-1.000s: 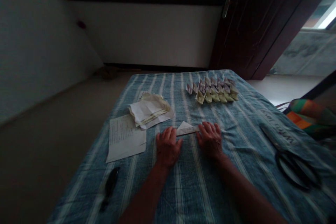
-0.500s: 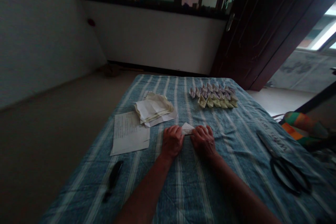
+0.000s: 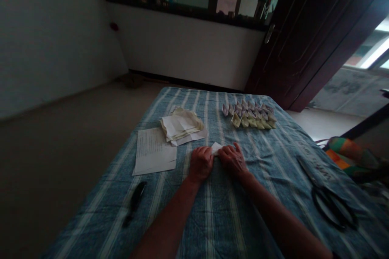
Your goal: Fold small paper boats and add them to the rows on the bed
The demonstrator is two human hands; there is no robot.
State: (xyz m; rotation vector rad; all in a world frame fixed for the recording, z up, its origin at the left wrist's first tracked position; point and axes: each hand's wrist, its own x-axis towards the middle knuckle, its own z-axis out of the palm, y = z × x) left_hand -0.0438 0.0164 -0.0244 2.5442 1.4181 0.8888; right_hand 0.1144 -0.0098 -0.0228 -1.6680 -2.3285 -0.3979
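Note:
A small folded white paper [image 3: 216,147] lies on the blue striped cloth [image 3: 219,218]. My left hand [image 3: 200,164] and my right hand [image 3: 232,158] sit close together on it, fingers curled down and pressing its near edge; only a small white tip shows between them. Beyond them, several small folded paper boats [image 3: 249,115] stand in rows, some white, some yellowish. A loose pile of folded sheets [image 3: 182,126] and a flat written sheet [image 3: 154,151] lie to the left of my hands.
Black scissors [image 3: 330,202] lie on the cloth at the right. A dark pen-like object [image 3: 133,202] lies near the left edge. A colourful bag [image 3: 349,153] sits beyond the right edge. A dark door [image 3: 304,36] and bare floor [image 3: 75,137] surround the covered surface.
My hands have drawn closer together over the folded paper, covering more of it, so less of the white triangle shows. The camera view has tilted slightly upward.

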